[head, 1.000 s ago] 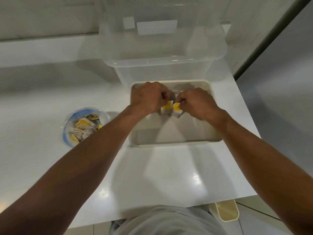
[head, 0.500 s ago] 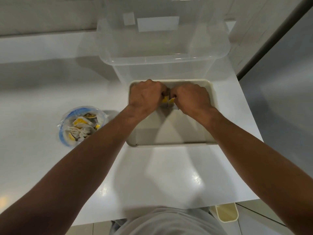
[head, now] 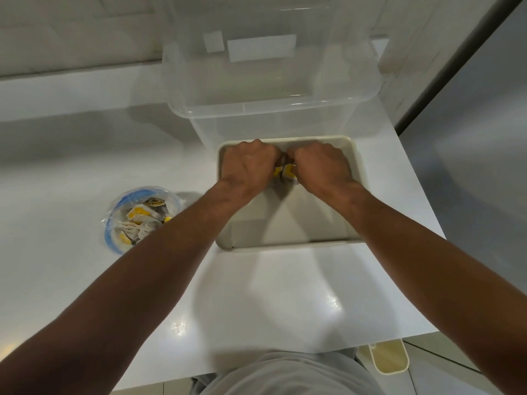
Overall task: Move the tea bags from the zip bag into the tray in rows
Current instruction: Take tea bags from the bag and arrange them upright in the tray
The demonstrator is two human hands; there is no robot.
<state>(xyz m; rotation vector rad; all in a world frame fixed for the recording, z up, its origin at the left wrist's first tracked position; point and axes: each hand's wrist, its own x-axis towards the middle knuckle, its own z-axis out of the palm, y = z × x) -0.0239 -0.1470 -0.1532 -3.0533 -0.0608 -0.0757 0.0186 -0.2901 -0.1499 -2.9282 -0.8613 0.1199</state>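
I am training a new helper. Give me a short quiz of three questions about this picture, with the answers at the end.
1. Fill in: the zip bag lies to the ___ of the tray.
2. Where do the left hand and the right hand hold the tea bags? A) at the tray's far end; B) over the zip bag; C) at the tray's near rim.
3. True or false: the zip bag is empty.
Key: 1 left; 2 A; 3 false.
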